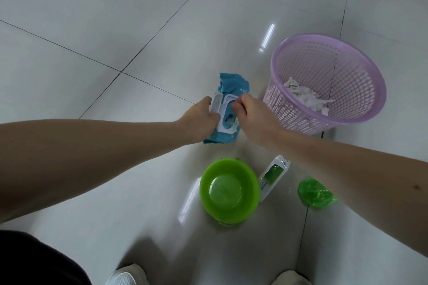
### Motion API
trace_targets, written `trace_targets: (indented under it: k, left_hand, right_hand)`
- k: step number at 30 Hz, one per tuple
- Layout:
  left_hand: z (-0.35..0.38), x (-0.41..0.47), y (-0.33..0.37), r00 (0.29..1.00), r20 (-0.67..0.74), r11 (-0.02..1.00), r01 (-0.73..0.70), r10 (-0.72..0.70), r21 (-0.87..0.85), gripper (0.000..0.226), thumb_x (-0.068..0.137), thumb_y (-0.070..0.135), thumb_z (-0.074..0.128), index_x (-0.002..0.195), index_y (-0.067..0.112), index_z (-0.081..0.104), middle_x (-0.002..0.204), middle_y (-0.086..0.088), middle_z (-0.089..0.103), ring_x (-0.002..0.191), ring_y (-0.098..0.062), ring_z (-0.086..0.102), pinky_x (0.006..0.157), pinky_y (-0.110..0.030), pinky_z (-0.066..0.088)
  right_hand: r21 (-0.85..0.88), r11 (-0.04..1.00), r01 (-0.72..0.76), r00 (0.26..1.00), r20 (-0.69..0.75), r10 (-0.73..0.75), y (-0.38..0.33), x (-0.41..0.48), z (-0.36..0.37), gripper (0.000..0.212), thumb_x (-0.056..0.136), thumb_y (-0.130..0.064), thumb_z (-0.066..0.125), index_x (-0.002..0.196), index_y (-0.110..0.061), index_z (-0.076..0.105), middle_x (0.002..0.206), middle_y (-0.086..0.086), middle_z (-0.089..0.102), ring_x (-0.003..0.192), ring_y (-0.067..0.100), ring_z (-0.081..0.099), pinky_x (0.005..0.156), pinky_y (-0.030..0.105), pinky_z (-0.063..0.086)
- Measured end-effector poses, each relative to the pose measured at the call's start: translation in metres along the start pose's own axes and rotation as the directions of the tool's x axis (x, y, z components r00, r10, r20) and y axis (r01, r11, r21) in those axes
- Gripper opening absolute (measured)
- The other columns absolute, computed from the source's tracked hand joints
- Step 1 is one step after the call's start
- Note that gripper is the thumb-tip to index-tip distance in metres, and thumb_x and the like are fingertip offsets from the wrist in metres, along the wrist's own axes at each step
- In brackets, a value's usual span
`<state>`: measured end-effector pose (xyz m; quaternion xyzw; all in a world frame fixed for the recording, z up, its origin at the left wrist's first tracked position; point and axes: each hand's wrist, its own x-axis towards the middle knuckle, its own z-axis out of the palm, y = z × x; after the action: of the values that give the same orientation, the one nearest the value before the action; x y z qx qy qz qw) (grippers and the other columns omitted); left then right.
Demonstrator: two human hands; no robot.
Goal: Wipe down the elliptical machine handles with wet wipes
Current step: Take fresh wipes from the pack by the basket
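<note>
Over white tiles (69, 18), left grip (199, 120) is holding a crumpled blue wet-wipe pack (234, 85), lid (215, 105) open; right grip (252, 113) is pinching its opening.

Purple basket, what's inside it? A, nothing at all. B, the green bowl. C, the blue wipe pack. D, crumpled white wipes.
D: crumpled white wipes lie at the bottom of the purple basket, while the blue wipe pack is outside it, gripped by the left hand.
</note>
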<state>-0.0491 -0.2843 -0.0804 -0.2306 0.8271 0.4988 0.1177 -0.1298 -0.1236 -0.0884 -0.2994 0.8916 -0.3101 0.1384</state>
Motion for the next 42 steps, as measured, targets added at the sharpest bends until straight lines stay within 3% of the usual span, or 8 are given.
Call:
trace_targets:
  k: [7, 13, 19, 23, 28, 35, 38, 42]
  left_hand:
    - [-0.006, -0.006, 0.003, 0.999, -0.016, 0.998, -0.051, 0.05, -0.036, 0.039, 0.095, 0.029, 0.042, 0.133, 0.021, 0.044, 0.117, -0.005, 0.063, 0.103, -0.024, 0.066, 0.084, -0.048, 0.062]
    - [0.004, -0.013, 0.009, 0.998, 0.043, 0.999, -0.039, 0.04, -0.012, 0.033, 0.1, 0.029, 0.041, 0.132, 0.022, 0.042, 0.116, -0.007, 0.062, 0.103, -0.025, 0.066, 0.085, -0.047, 0.061]
    - [0.027, 0.061, -0.062, 0.986, 0.16, 0.998, 0.055, -0.056, 0.008, 0.049, 0.077, 0.06, 0.035, 0.117, 0.037, 0.054, 0.114, -0.005, 0.07, 0.101, -0.026, 0.071, 0.082, -0.05, 0.061]
    - [0.016, 0.027, -0.03, 0.995, 0.09, 0.999, 0.038, -0.037, -0.011, 0.04, 0.087, 0.048, 0.032, 0.113, 0.026, 0.053, 0.103, -0.009, 0.067, 0.09, -0.031, 0.068, 0.071, -0.051, 0.061]
    - [0.009, 0.0, 0.007, 0.998, 0.057, 0.988, -0.026, 0.035, -0.151, 0.02, 0.103, 0.007, 0.033, 0.118, 0.014, 0.045, 0.088, -0.005, 0.053, 0.07, -0.017, 0.049, 0.04, -0.012, 0.039]
    - [0.006, -0.016, 0.016, 0.973, 0.162, 0.976, -0.135, 0.163, -0.173, 0.027, 0.103, -0.007, 0.031, 0.125, 0.006, 0.04, 0.086, -0.003, 0.049, 0.053, 0.008, 0.059, 0.044, -0.007, 0.042]
    - [0.006, -0.013, 0.012, 0.969, 0.169, 0.977, -0.157, 0.18, -0.142, 0.032, 0.107, 0.001, 0.031, 0.138, 0.007, 0.038, 0.097, -0.001, 0.053, 0.072, -0.003, 0.061, 0.053, -0.008, 0.046]
    - [0.007, -0.01, 0.005, 0.983, 0.135, 0.991, -0.121, 0.128, -0.055, 0.02, 0.108, 0.014, 0.031, 0.124, 0.017, 0.042, 0.094, 0.001, 0.053, 0.077, -0.014, 0.053, 0.055, -0.013, 0.044]
  right_hand:
    - [-0.125, 0.985, 0.116, 0.989, 0.11, -0.102, 0.01, 0.003, 0.001, 0.019, 0.1, -0.022, 0.062, 0.103, -0.013, 0.079, 0.106, 0.005, 0.067, 0.096, 0.017, 0.061, 0.087, 0.034, 0.052]
    - [-0.174, 0.985, -0.022, 0.999, 0.042, 0.03, 0.005, 0.006, 0.01, 0.038, 0.102, -0.026, 0.055, 0.066, -0.015, 0.056, 0.075, 0.009, 0.061, 0.071, 0.027, 0.059, 0.071, 0.049, 0.054]
    - [-0.098, 0.994, -0.048, 0.989, 0.137, 0.061, 0.001, 0.002, 0.017, 0.018, 0.097, -0.031, 0.068, 0.106, -0.02, 0.08, 0.08, -0.01, 0.062, 0.069, 0.008, 0.056, 0.064, 0.025, 0.041]
    - [0.007, 0.986, -0.166, 0.984, 0.063, 0.166, 0.0, 0.002, 0.019, 0.013, 0.091, -0.026, 0.075, 0.092, -0.014, 0.08, 0.084, -0.001, 0.075, 0.079, 0.019, 0.069, 0.072, 0.038, 0.057]
    - [0.139, 0.964, -0.226, 0.972, 0.098, 0.213, -0.008, 0.0, 0.016, 0.02, 0.098, -0.021, 0.066, 0.107, -0.012, 0.081, 0.103, 0.009, 0.077, 0.096, 0.024, 0.072, 0.09, 0.043, 0.061]
    - [0.032, 0.944, -0.329, 0.939, 0.117, 0.324, -0.007, 0.011, 0.021, 0.025, 0.101, -0.019, 0.055, 0.089, -0.007, 0.074, 0.092, 0.011, 0.072, 0.09, 0.031, 0.07, 0.084, 0.044, 0.06]
    - [-0.074, 0.958, -0.277, 0.942, 0.177, 0.286, -0.006, 0.013, 0.019, 0.028, 0.103, -0.026, 0.056, 0.096, -0.008, 0.076, 0.098, 0.013, 0.073, 0.092, 0.032, 0.069, 0.085, 0.046, 0.059]
    - [-0.157, 0.966, -0.204, 0.944, 0.23, 0.237, -0.005, 0.015, 0.018, 0.017, 0.099, -0.022, 0.061, 0.091, -0.012, 0.073, 0.097, 0.011, 0.071, 0.093, 0.031, 0.067, 0.079, 0.037, 0.056]
